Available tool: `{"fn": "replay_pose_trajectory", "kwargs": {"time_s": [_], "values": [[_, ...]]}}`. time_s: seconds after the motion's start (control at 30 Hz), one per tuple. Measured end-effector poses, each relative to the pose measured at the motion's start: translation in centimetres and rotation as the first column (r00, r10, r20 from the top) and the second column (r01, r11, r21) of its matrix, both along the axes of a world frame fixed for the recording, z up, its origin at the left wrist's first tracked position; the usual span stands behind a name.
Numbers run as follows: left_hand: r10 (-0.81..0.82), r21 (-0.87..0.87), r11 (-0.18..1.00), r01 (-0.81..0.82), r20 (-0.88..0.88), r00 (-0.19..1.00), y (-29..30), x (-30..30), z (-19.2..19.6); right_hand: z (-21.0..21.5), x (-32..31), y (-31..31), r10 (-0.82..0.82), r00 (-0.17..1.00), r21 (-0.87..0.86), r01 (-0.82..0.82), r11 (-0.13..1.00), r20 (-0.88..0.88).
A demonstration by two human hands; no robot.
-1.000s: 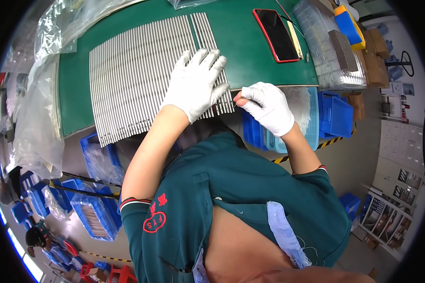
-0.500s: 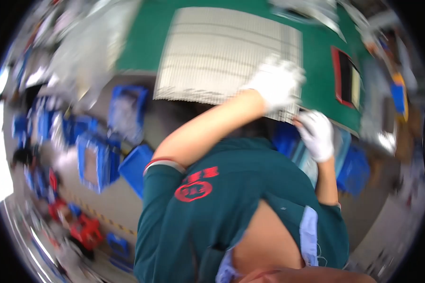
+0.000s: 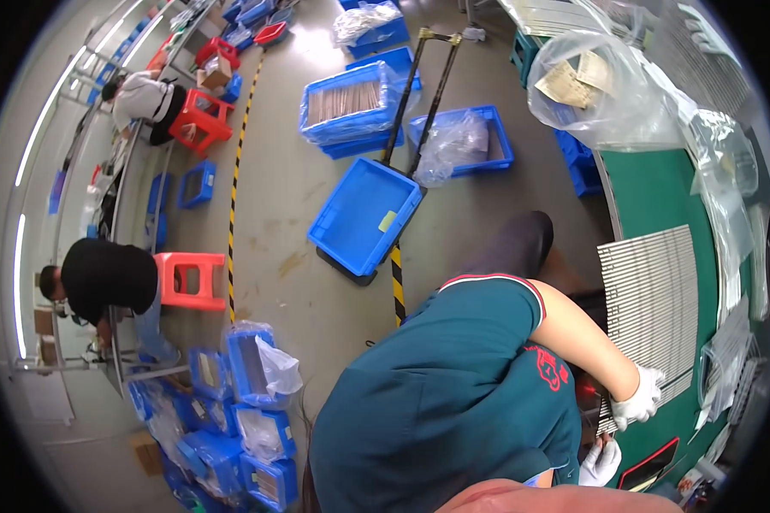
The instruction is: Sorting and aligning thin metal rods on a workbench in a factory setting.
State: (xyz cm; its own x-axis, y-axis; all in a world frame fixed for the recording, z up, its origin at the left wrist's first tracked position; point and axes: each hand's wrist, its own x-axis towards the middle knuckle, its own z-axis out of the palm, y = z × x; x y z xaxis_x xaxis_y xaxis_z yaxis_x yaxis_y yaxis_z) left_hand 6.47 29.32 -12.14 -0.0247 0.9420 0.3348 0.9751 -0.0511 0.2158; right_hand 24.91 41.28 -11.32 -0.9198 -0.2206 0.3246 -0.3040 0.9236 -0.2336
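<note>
A sheet-like row of narrow pale strips (image 3: 654, 299) lies side by side on the green tabletop (image 3: 654, 192) at the right. My left hand (image 3: 638, 398), in a white glove, rests on the strips near their closest end, its fingers laid across them and apart. Just below it, my right hand (image 3: 601, 462) is at the table's edge, also gloved, with bare fingertips. Its thumb and finger are pinched at the end of a strip. Beside this hand lies a flat black thing with a red border (image 3: 650, 466). My left forearm crosses over the near strips.
Clear plastic bags (image 3: 603, 94) cover the table's far end. On the floor, a blue crate (image 3: 366, 214) sits on a trolley, and a crate of strips (image 3: 342, 103) stands behind it. Blue crates (image 3: 261, 368) are stacked at lower left. Two people work by red stools (image 3: 192, 280) at the left.
The view has swung left, so the table now sits at the right edge and more of the floor shows. Both hands stay at the same end of the strips.
</note>
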Motion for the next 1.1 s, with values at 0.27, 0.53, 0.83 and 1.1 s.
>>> {"fn": "replay_pose_trajectory", "kwargs": {"time_s": [0.27,0.53,0.83,1.1], "values": [[0.024,-0.078,0.996,-0.032,-0.105,0.994,-0.4,-0.6,0.6,-3.1,-0.8,3.2,0.065,0.99,-0.005,-0.066,0.998,-0.128],[-0.08,-0.028,0.996,0.079,-0.014,0.997,1.2,1.5,3.3,2.8,2.6,-3.9,-0.376,0.926,0.033,0.377,0.926,-0.04],[-0.074,-0.098,0.992,0.076,0.023,0.997,-3.4,-1.4,4.2,4.5,-0.3,-6.9,-0.36,0.93,-0.103,0.367,0.925,0.078],[-0.093,-0.15,0.986,0.079,-0.088,0.992,-3.2,-1.9,4.1,3.6,-0.3,-7.7,-0.44,0.898,-0.334,0.42,0.844,0.018]]}}
